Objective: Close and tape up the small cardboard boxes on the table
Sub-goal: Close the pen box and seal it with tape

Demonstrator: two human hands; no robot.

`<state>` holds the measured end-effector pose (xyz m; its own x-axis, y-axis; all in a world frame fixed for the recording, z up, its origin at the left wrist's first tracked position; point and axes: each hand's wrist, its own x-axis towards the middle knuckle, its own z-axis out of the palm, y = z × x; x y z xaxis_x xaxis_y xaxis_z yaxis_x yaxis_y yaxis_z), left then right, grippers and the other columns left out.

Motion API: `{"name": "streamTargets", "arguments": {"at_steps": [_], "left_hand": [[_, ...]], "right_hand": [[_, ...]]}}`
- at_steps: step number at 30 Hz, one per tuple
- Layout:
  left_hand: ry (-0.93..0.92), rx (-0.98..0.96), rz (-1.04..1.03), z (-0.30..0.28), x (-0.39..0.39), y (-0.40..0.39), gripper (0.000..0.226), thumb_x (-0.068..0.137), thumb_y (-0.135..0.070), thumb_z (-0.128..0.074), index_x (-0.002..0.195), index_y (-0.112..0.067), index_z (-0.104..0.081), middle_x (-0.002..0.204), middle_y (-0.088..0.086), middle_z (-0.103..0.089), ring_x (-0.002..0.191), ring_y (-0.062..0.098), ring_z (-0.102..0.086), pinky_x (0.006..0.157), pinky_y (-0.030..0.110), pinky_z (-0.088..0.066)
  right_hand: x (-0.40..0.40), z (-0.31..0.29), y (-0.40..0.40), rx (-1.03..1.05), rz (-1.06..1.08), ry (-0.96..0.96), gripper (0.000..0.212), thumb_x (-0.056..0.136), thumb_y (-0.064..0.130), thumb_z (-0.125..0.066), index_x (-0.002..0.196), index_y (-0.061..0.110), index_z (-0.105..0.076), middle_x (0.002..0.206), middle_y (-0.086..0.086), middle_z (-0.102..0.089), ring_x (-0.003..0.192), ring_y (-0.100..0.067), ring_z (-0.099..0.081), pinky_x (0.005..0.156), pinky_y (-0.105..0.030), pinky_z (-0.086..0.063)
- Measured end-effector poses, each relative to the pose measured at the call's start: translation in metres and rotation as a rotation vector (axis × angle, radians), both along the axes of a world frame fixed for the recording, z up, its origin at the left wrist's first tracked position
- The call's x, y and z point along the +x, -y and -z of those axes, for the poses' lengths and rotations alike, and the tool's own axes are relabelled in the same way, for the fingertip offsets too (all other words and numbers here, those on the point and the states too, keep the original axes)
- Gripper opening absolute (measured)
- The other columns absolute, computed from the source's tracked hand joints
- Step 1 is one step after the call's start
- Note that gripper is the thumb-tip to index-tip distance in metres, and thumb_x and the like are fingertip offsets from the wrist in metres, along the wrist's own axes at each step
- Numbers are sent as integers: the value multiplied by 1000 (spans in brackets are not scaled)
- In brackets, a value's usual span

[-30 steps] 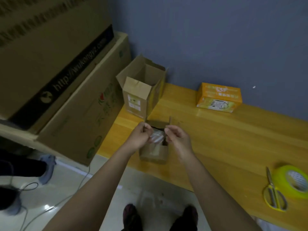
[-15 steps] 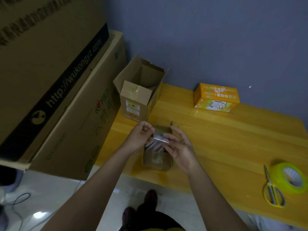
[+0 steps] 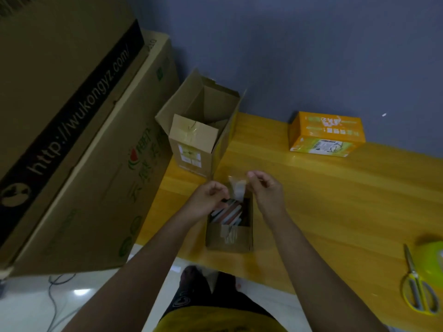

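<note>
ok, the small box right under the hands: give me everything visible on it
The small box is plain brown cardboard, upright near the front edge of the wooden table, top open. Inside stand thin flat items on edge, like cards or booklets; what exactly cannot be told. Old clear tape clings to its near wall. A clear tape strip rises from its far side, pinched by the right hand. The left hand reaches over the left rim, fingers curled by the tape.

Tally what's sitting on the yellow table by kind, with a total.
Brown cardboard boxes: 2, the small open box near the front edge and the taller open box at the back left corner
Orange carton: 1
Scissors: 1
Tape roll: 1
Total: 5
</note>
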<state>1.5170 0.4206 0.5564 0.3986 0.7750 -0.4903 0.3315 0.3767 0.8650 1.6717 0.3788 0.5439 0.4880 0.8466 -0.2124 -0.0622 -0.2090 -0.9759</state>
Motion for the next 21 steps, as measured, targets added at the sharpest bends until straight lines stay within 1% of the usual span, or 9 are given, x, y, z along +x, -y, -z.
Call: {"name": "streamTargets", "arguments": {"at_steps": [4,6,8,10,12,14,16,19,21], "left_hand": [[72,-141,-58,2,-10,-6,17,101,-23,-45,104,-22,-62,103,-7,-66,89,9,-67,68,18,-52],[82,-220,-124,1,-13,-13,18,102,-24,-45,112,-21,-59,104,-7,-64,89,9,-66,69,21,-53],[-3,-214,-159,3,-18,-20,20,102,-21,-45,119,-17,-54,101,-5,-62,85,10,-65,64,19,-52],[-115,-78,-128,9,-23,-27,20,102,-17,-43,119,-16,-55,104,-2,-61,82,6,-60,55,12,-48],[-195,75,-40,14,-25,-35,17,102,-19,-43,112,-19,-56,112,2,-60,84,6,-59,55,11,-47],[-326,258,128,20,-21,-41,20,102,-22,-43,115,-19,-57,117,1,-57,98,13,-58,69,19,-46],[-433,450,304,28,-13,-44,25,101,-22,-43,121,-16,-57,120,3,-55,110,20,-53,83,29,-45],[-617,747,524,40,-1,-44,28,97,-22,-48,124,-20,-55,124,3,-52,118,25,-41,93,36,-34],[-726,836,609,47,5,-45,33,94,-27,-52,126,-22,-51,128,2,-48,123,25,-34,98,38,-27]], "right_hand": [[-12,7,-22,2,217,19,15,97,18,-56,95,7,-65,87,-6,-63,80,-14,-59,78,-30,-50],[-20,5,-32,37,345,-102,16,100,15,-48,88,10,-58,82,-6,-58,75,-15,-58,76,-32,-52],[-15,-1,-41,105,464,-196,20,101,11,-44,83,13,-52,75,-3,-54,67,-13,-56,71,-31,-53],[-5,-6,-49,112,402,-131,20,102,11,-44,83,13,-51,73,-1,-53,63,-11,-56,65,-26,-53],[1,-8,-54,43,268,-52,16,102,13,-45,88,10,-53,75,-2,-55,63,-13,-57,60,-23,-52],[-2,-7,-53,-57,167,-6,14,100,13,-48,89,11,-55,76,-2,-58,65,-14,-59,58,-22,-50],[-8,-1,-45,-145,118,143,11,97,11,-54,86,14,-57,77,2,-57,69,-14,-59,61,-18,-47],[-21,14,-25,-212,43,432,3,94,11,-59,96,9,-60,78,10,-54,77,-16,-58,66,-22,-46],[-29,24,-16,-252,1,512,6,95,14,-57,98,9,-60,81,5,-59,76,-16,-59,63,-22,-43]]}}
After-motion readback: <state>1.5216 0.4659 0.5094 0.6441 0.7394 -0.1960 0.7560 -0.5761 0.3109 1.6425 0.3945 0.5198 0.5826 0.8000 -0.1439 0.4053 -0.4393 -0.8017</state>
